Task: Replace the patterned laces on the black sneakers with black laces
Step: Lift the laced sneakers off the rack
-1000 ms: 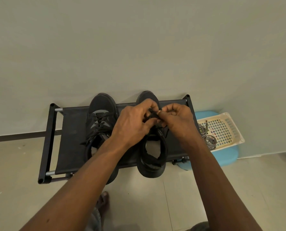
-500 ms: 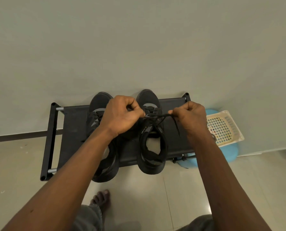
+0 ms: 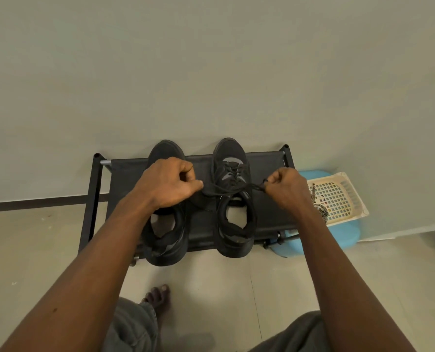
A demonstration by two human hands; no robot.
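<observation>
My left grip [image 3: 169,182] and right grip [image 3: 286,186] each pinch an end of the black lace [image 3: 224,191], pulled taut across the matte black sneaker [image 3: 233,151] with grey patches. It stands on the shoe rack [image 3: 94,199] beside its pair [image 3: 165,250]. Patterned laces [image 3: 321,212] lie at the basket [image 3: 348,179] edge.

- The left sneaker [image 3: 168,250] and the right sneaker [image 3: 230,152], both black, stand side by side on a black rack [image 3: 267,168], toes toward the wall.
- A black lace [image 3: 233,174] crisscrosses the right sneaker, its ends stretched out sideways.
- The patterned laces [image 3: 321,212] lie coiled in a cream basket [image 3: 348,199].
</observation>
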